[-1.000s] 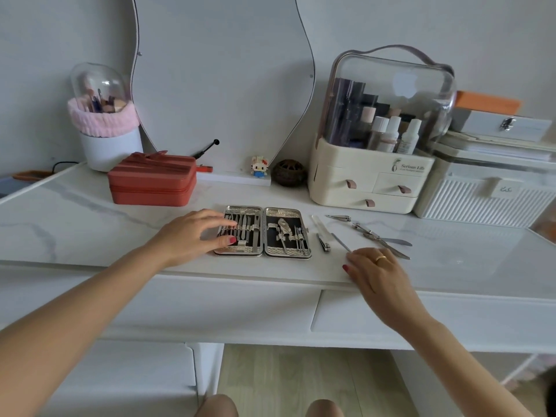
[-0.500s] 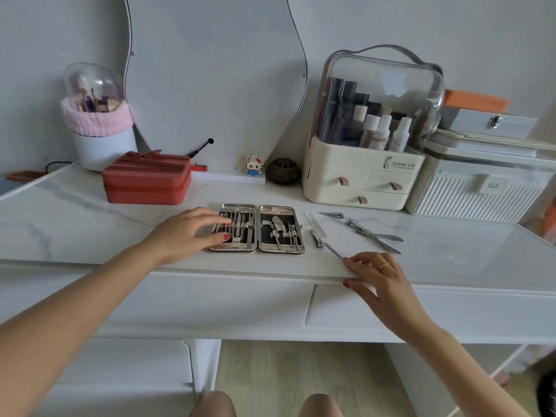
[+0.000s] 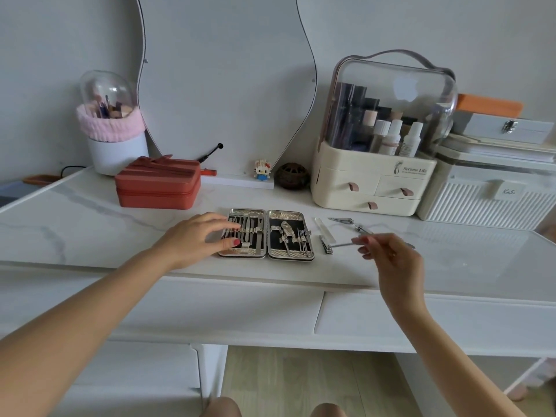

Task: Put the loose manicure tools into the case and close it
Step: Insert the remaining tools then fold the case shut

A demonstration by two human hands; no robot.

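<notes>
Since half a second back, only the right hand has really moved: it was flat at the desk edge with fingertips on a thin metal tool, and now it's lifted off the surface with that tool pinched.

Going left to right: the left hand (image 3: 197, 239) sits on the left half of the open case (image 3: 266, 234), fingers loosely spread, thumb at the near-left corner. Same spot as earlier, and my guess is it's there to keep the case from sliding while stuff gets tucked in. The case lies flat and open on the white desk (image 3: 90, 236), both halves showing tools already strapped in.

Just right of the case are the loose bits: a clear nail file (image 3: 325, 230) with a small clipper (image 3: 326, 247) at its near end, then another clipper (image 3: 341, 220) and nippers (image 3: 362, 229) further back. None of those have budged.

The right hand (image 3: 388, 257) holds the thin tool (image 3: 341, 245) between thumb and forefinger tips, other fingers curled loosely, tool pointing left toward the case. Looks like a light pinch at one end so the free end can slide under a strap. Case still open, so lots left to do.
</notes>
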